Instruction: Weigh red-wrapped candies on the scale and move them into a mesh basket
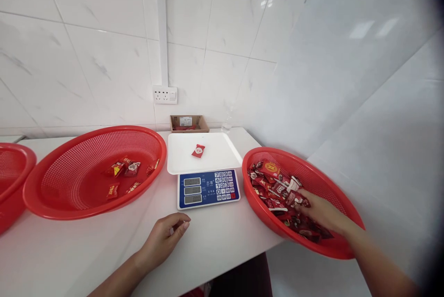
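Observation:
My right hand [321,211] reaches into the red basket [347,197] on the right, thumb and fingers closed on a small dark red wrapped snack packet [297,199]. Beneath it lies a heap of red and brown wrapped packets [268,191]. My left hand [164,238] rests on the white table in front of the scale, loosely curled, thumb and forefinger tips close together, with nothing visible in it. On the white tray [180,158] of the digital scale [208,189] sits a single red packet [198,151]. The scale's display digits are too faint to read.
A second red basket [69,167] at left holds several wrapped packets [125,167]. Part of another red basket [15,186] shows at the left edge. Behind the tray are a cardboard box [203,126] and a clear plastic bottle [226,123]. A tiled wall borders the table.

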Available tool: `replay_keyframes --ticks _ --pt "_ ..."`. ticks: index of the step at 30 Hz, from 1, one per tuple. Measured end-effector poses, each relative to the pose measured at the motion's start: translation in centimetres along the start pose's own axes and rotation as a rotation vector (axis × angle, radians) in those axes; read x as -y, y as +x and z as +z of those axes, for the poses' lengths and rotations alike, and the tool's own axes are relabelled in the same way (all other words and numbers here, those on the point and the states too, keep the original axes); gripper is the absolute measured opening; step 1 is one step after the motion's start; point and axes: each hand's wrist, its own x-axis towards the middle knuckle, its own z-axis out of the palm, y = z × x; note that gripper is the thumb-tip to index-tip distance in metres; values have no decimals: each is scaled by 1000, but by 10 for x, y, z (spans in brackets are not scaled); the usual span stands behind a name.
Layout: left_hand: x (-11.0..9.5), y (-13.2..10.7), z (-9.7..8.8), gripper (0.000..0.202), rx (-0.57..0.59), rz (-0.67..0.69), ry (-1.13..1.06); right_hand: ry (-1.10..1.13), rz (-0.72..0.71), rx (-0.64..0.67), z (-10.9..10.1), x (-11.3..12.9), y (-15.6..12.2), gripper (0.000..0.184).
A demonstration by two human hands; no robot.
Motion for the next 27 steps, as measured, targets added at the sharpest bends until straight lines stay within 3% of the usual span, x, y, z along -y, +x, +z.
replay_keyframes --ticks 9,14,17,22,27 --pt "0 -3 0 31 16 -14 -7 15 92 -170 -14 -1 8 27" --pt "-2 -1 1 32 19 -15 -3 22 120 -230 -24 15 6 28" --pt "-1 -1 3 32 28 -19 -23 154 115 -263 -31 40 7 32" --pt "0 -3 7 29 7 3 -50 536 58 -190 -30 99 24 38" --pt "-2 -4 2 28 -35 5 -52 263 -189 -165 -10 158 61 32"
